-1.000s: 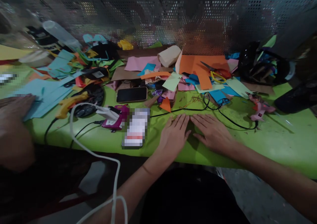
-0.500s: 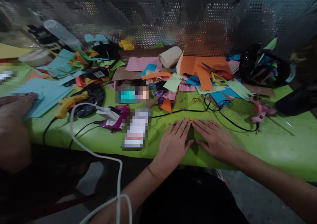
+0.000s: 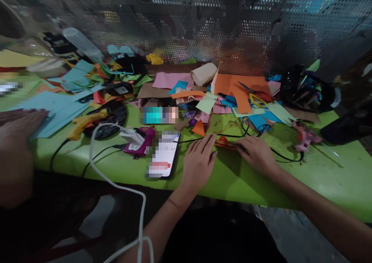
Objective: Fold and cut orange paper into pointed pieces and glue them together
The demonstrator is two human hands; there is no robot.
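Observation:
A small piece of orange paper (image 3: 225, 143) sits between my hands on the green table, with a raised bit in its middle. My left hand (image 3: 200, 158) lies flat at its left side, fingers stretched out and the fingertips by the paper's edge. At the right end of the same paper, my right hand (image 3: 257, 152) has curled fingers pinching it, the fingertips partly hidden. Just beyond my left hand is an orange paper triangle (image 3: 198, 128).
Left of my hands lie a phone (image 3: 164, 154), a magenta plug adapter (image 3: 141, 145) with a white cable and a yellow glue gun (image 3: 85, 125). Orange scissors (image 3: 258, 94) rest among paper scraps. A pink glue gun (image 3: 305, 137) is right. Another person's hand (image 3: 21, 123) is far left.
My hands have moved apart from lying side by side over the orange paper, uncovering it. My right hand's fingers have gone from flat to curled on its right end.

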